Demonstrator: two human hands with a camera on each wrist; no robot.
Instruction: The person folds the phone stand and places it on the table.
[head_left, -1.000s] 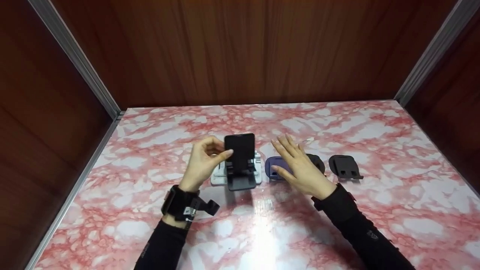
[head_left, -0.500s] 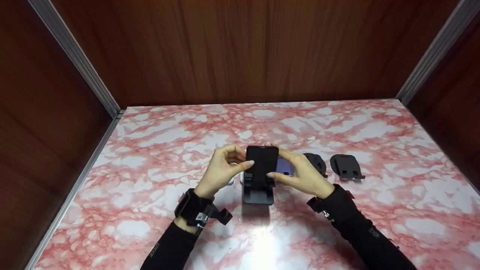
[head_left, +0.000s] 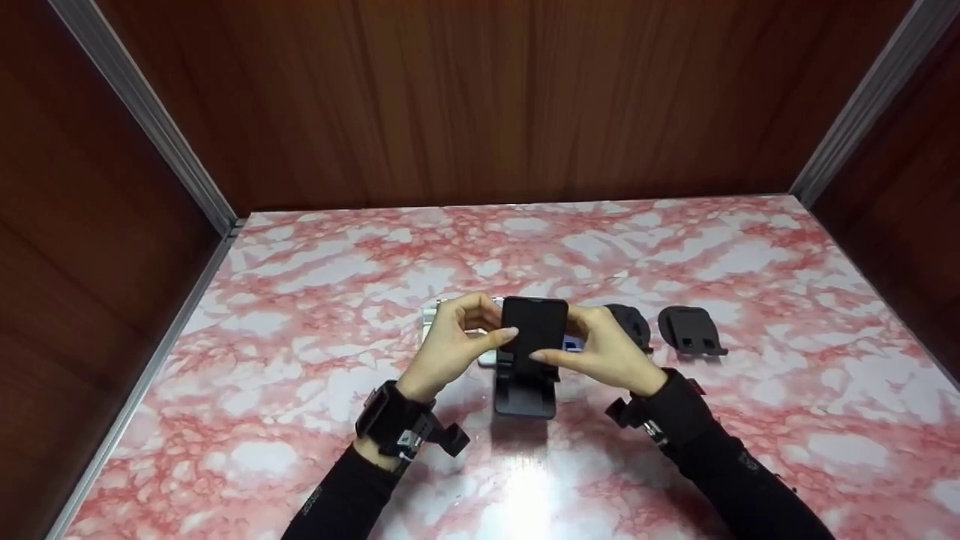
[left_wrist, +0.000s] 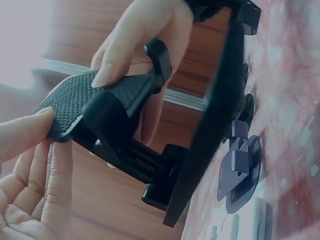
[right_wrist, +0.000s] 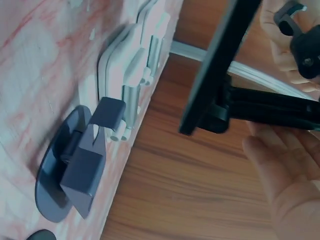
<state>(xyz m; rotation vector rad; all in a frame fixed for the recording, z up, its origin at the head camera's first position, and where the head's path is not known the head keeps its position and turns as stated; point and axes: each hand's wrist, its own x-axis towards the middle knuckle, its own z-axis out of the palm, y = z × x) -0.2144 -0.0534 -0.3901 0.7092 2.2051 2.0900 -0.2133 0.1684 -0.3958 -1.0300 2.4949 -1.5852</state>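
Note:
Both hands hold up a black folding phone stand in the middle of the head view. My left hand pinches its left edge, thumb on the front face. From the other side my right hand grips the right edge, thumb likewise in front. In the left wrist view the stand's textured back plate, front hooks and hinged arm show, unfolded from the flat base. The right wrist view has that base well above the table.
Behind the hands lie white folded stands, partly hidden. A purple stand sits beside them. Farther right are two dark stands, one partly covered and one in full view. Wooden panels wall the marbled table.
The left hand has brought the black stand rightward and nearer the body. The right hand, earlier spread over the purple stand, has taken hold of the black stand's right edge.

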